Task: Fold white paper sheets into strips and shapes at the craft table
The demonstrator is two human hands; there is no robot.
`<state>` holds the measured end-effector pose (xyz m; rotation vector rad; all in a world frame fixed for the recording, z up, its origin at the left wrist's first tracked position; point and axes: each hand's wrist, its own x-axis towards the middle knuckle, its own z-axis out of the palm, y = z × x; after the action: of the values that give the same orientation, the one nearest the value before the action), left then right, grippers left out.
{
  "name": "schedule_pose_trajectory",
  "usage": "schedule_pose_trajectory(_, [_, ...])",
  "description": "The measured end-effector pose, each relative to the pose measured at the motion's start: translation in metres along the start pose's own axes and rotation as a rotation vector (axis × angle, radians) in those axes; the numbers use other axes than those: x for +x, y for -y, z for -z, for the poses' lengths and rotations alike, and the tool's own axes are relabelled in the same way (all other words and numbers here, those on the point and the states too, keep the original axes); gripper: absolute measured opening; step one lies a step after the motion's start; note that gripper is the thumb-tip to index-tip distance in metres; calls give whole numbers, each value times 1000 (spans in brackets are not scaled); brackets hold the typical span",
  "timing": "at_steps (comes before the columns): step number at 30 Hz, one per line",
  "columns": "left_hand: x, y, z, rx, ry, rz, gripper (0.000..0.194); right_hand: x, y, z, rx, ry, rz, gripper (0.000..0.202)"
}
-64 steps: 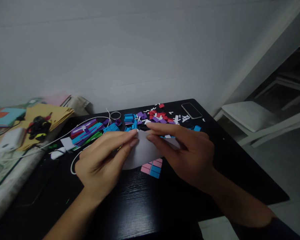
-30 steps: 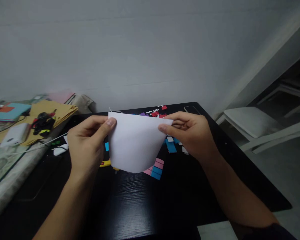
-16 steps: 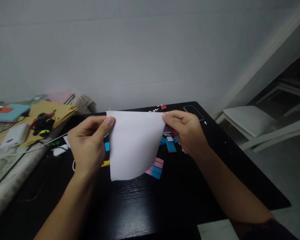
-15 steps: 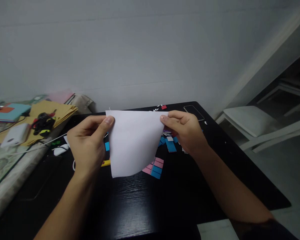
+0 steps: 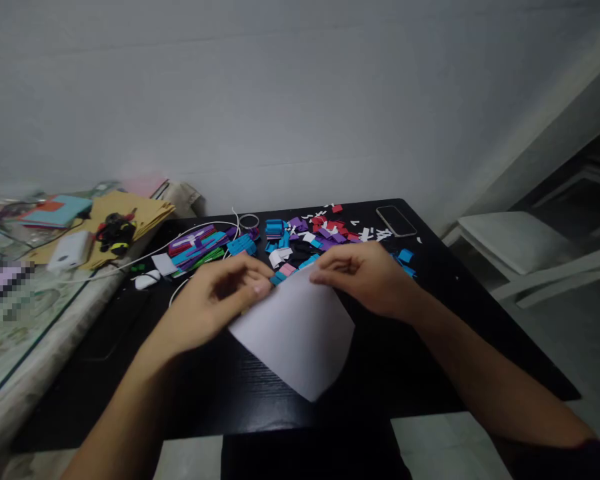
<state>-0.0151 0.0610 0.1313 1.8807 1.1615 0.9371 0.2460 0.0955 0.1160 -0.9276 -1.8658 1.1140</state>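
Note:
A white sheet of paper (image 5: 300,337) is held tilted above the dark table, one corner pointing down toward me. My left hand (image 5: 217,300) pinches its upper left edge between thumb and fingers. At the top corner, my right hand (image 5: 363,277) grips the sheet with the fingertips closed. Just behind the hands lie small pink paper pieces (image 5: 287,269) and blue ones, partly covered by the sheet and fingers.
Coloured paper pieces (image 5: 325,232) and white scraps are scattered toward the back. Folded strips (image 5: 200,247), a white cable, a computer mouse (image 5: 147,279) and a tape ring (image 5: 249,221) lie left. A phone (image 5: 396,221) rests at the back right; brown envelopes (image 5: 130,210) sit far left.
Both hands have lowered and come closer together. The sheet has gone from upright and spread to slanted and turned, uncovering more of the coloured pieces behind it.

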Motion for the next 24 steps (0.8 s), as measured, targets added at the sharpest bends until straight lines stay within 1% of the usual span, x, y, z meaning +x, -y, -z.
schedule_pose_trajectory(2, [-12, -3, -14, 25, 98, 35, 17, -8, 7, -11, -78, 184, -20, 14])
schedule_pose_trajectory(3, [-18, -2, -22, 14, 118, 50, 17, -12, 10, -16, -106, 260, -29, 17])
schedule_pose_trajectory(4, [-24, 0, -30, 9, 114, 69, 17, -15, 12, -22, -118, 317, -35, 18])
schedule_pose_trajectory(6, [-36, 8, -43, -2, 138, 90, 19, -21, 14, -32, -106, 382, -40, 20])
schedule_pose_trajectory(8, [-47, 17, -53, -12, 142, 104, 23, -26, 11, -40, -93, 426, -66, 23])
schedule_pose_trajectory(10, [-59, 28, -59, -17, 123, 121, 28, -32, 3, -45, -105, 460, -112, 26])
schedule_pose_trajectory(12, [-71, 38, -62, -49, 73, 179, 31, -40, -8, -48, -106, 480, -175, 26])
schedule_pose_trajectory(16, [-94, 62, -59, -94, -77, 330, 36, -60, -32, -40, -78, 511, -318, 20])
schedule_pose_trajectory(18, [-101, 76, -58, -94, -102, 363, 39, -69, -44, -31, -117, 513, -353, 18])
schedule_pose_trajectory(21, [-107, 96, -60, -73, -118, 389, 42, -79, -61, -15, -124, 497, -417, 18])
schedule_pose_trajectory(24, [-106, 112, -67, -11, -148, 401, 41, -86, -73, -2, -172, 437, -469, 19])
